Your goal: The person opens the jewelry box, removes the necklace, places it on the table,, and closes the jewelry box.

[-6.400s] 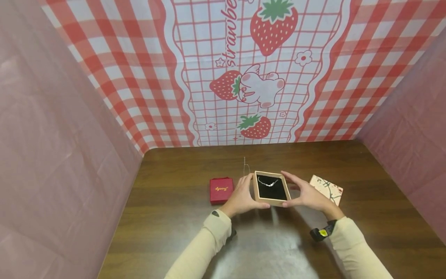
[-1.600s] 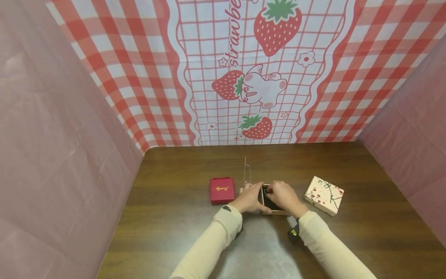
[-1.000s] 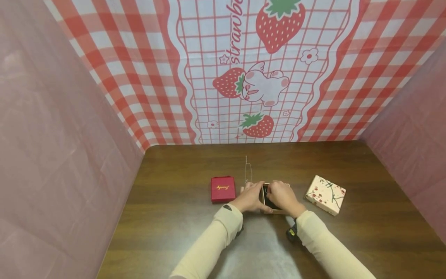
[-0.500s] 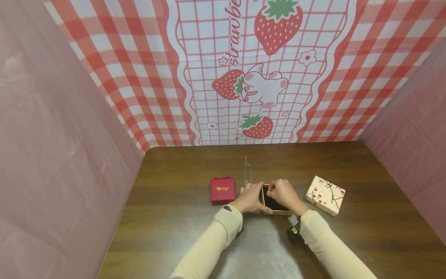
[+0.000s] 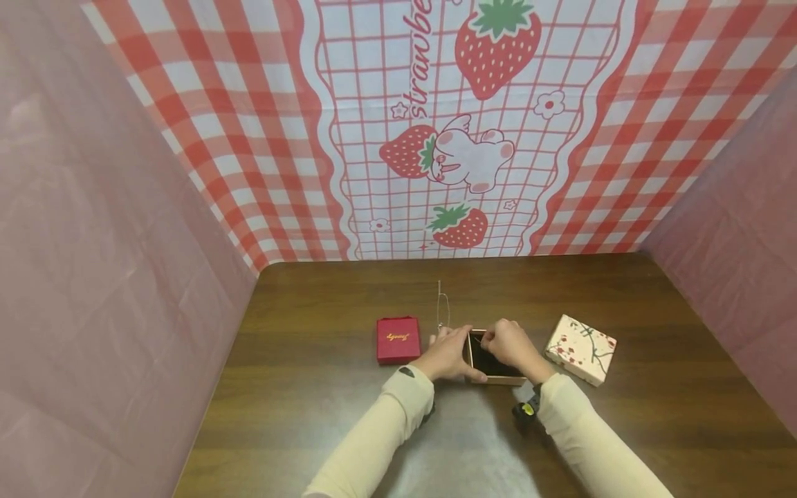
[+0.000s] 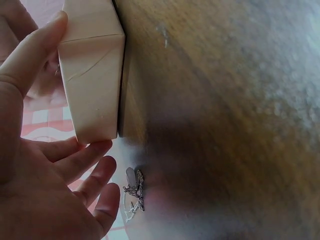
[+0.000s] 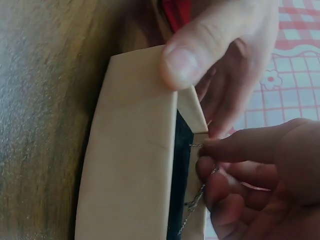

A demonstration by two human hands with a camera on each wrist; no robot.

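Observation:
My left hand [image 5: 445, 354] holds an uncovered cream jewelry box [image 5: 497, 380] by its left side, thumb at the near edge and fingertips at the far corner. Inside the box is a black pad [image 7: 181, 155]. With thumb and fingers, my right hand [image 5: 509, 346] pinches a thin silver chain [image 7: 200, 194] at the box's opening. Part of the chain runs down over the pad, and the rest is hidden among the fingers. Another silver chain [image 6: 135, 192] lies on the table beyond the left fingertips.
A red box with gold lettering [image 5: 398, 341] sits left of the left hand. To the right lies a cream lid with a red floral print [image 5: 582, 349]. A strawberry-print checked cloth [image 5: 461, 173] hangs behind the brown table [image 5: 324, 415].
Both hands earlier held the box tilted up, chain lying on its pad. Since then the box has been lowered and the right hand has taken hold of the chain, lately shifting slightly right.

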